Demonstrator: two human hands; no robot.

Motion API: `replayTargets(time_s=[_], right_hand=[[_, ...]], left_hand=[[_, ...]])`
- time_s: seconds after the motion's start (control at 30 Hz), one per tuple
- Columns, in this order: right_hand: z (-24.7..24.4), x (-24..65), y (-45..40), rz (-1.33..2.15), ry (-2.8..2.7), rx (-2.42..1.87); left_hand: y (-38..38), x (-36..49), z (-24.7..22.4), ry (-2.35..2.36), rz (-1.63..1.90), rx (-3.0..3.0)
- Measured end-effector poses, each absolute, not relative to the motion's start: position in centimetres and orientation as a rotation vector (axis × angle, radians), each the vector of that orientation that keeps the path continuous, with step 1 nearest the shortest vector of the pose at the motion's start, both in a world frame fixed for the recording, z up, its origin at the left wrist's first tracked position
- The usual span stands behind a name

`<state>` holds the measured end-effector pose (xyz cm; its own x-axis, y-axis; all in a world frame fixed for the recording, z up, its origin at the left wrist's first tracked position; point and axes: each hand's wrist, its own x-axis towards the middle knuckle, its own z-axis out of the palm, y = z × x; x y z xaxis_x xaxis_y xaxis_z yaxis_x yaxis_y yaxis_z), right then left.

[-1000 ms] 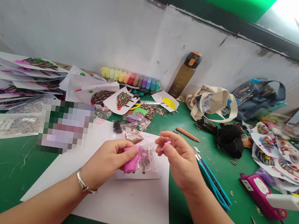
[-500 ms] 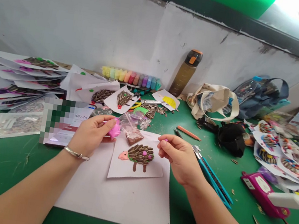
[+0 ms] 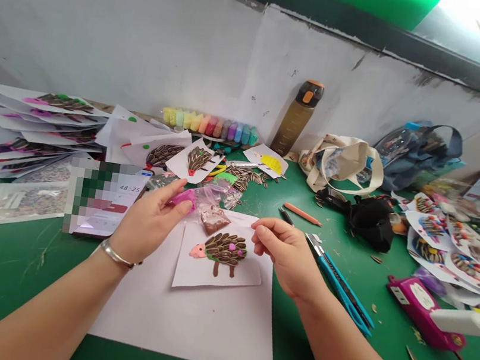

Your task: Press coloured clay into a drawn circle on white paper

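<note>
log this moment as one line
left hand: open at pink clay packet, contact unclear | right hand: pinched, contents hidden | sunflower-seed hedgehog card: lying on white sheets, pink dots among seeds

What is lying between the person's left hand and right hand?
In the head view, the hedgehog card lies between the left hand and right hand, on white sheets, with a small brown packet at its far edge.

Matt paper card (image 3: 196,276), shiny metal bracelet (image 3: 116,256)
</note>
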<state>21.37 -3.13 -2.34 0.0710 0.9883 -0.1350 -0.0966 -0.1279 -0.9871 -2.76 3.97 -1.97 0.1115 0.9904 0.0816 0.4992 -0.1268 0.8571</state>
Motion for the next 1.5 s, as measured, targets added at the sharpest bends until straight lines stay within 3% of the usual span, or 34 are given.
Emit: replayTargets(time_s=[0.33,0.63,0.97,1.2,1.5], right_hand=[[-2.5,21.0,-3.3,1.331,-1.032,-1.299],[-2.0,21.5,-3.1,1.063,-1.211,-1.498],[-3.1,21.1,-2.9,1.260,-1.055,-1.361],[-2.1,21.5,-3.1,1.116,-1.206,-1.495],[-2.6,21.4,-2.9,1.238,-1.083,-1.391]], left_hand=[[1.6,-1.5,-1.0,1.357,1.316,2.392],[-0.1,-0.5,-1.0,1.225,1.115,2.296],[0.1,-0.5,-0.9,1.226,1.018,2.305],[0.2,-0.5,-1.0,1.178,0.962,2.291],[0.2,-0.6,-1.2,1.199,0.961,2.275]])
